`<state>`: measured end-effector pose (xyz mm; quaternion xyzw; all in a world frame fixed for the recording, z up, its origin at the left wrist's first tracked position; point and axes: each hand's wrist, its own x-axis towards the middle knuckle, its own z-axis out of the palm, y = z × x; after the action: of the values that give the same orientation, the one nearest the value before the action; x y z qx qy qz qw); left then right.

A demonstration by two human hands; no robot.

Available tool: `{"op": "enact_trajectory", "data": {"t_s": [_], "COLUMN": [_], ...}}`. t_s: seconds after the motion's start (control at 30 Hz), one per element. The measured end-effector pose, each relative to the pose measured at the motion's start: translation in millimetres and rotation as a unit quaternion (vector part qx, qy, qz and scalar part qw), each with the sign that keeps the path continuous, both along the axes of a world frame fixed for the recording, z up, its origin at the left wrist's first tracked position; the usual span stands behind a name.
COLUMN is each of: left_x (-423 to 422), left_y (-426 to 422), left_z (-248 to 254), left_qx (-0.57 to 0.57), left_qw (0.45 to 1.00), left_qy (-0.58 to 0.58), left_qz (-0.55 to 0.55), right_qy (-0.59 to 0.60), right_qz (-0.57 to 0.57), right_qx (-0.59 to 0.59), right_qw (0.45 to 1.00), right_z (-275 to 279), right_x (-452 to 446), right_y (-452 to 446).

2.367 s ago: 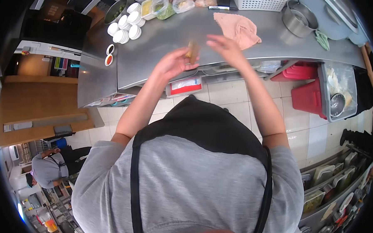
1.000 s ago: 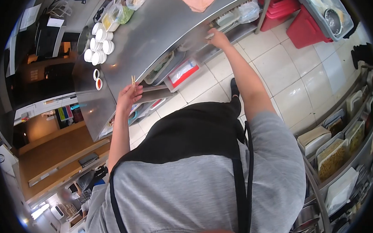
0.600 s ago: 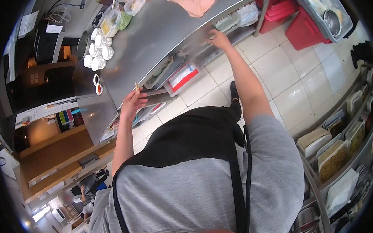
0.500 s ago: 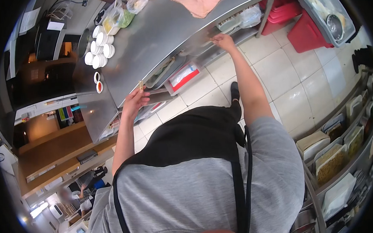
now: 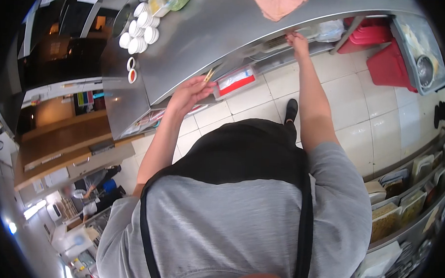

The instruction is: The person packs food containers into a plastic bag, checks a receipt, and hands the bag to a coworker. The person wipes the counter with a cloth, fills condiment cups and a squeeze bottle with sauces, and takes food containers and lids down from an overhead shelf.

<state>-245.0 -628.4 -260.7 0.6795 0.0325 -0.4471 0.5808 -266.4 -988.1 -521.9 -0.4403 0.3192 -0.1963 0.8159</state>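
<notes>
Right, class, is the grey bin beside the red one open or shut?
The grey bin is open: no lid hides the metal bowl inside.

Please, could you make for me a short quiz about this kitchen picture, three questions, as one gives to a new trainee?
1. Choose: what colour is the cloth on the metal counter? (a) blue (b) pink (c) black
2. True or false: the left hand holds a small thin item.
3. Fill in: next to the dark-filled cup, the second cup has contents coloured ____.

Key: 1 b; 2 true; 3 orange-red.
</notes>
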Motion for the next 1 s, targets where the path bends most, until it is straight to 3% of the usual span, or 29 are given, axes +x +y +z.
{"op": "enact_trajectory", "data": {"t_s": [0.1,0.23,0.3,0.33,0.37,0.4,0.43,0.5,0.57,0.67,0.8,0.9,0.97,1.0], "left_x": [1,8,12,11,8,6,4,2,-4,-10,-16,-17,-11,-5], "left_y": [-12,-9,-5,-6,-6,-6,-2,9,13,21,36,53,76,91], "left_z": [6,0,-8,-12,-15,-19,-28,-49,-62,-75,-81,-87,-97,-102], "left_qx": [-0.087,-0.121,-0.063,-0.063,0.011,0.084,0.085,0.126,0.133,0.151,0.147,0.165,0.243,0.243], "left_qw": [0.993,0.985,0.996,0.996,0.999,0.994,0.994,0.984,0.979,0.970,0.972,0.974,0.942,0.942], "left_qy": [0.069,0.102,0.065,0.067,0.030,-0.007,-0.005,0.016,0.024,0.032,0.054,0.053,-0.113,-0.113], "left_qz": [0.049,0.068,0.023,0.021,-0.024,-0.069,-0.074,-0.126,-0.152,-0.187,-0.175,-0.147,-0.200,-0.202], "right_qy": [0.023,0.031,0.116,0.047,-0.023,-0.046,-0.140,-0.167,-0.159,-0.125,-0.163,-0.114,-0.076,-0.042], "right_qz": [-0.009,0.053,0.197,0.201,0.204,0.247,0.255,0.284,0.364,0.408,0.376,0.396,0.363,0.330], "right_qx": [0.054,0.002,-0.196,-0.246,-0.294,-0.251,-0.277,-0.407,-0.433,-0.422,-0.439,-0.447,-0.453,-0.458], "right_qw": [0.998,0.998,0.954,0.947,0.934,0.935,0.916,0.852,0.809,0.800,0.800,0.794,0.811,0.824], "right_z": [8,-34,-32,-23,-8,12,16,69,85,86,79,66,29,14], "right_x": [-23,-39,-45,-46,-46,-47,-51,-69,-81,-89,-92,-84,-73,-66], "right_y": [9,13,31,50,78,104,132,172,193,204,218,225,221,214]}}
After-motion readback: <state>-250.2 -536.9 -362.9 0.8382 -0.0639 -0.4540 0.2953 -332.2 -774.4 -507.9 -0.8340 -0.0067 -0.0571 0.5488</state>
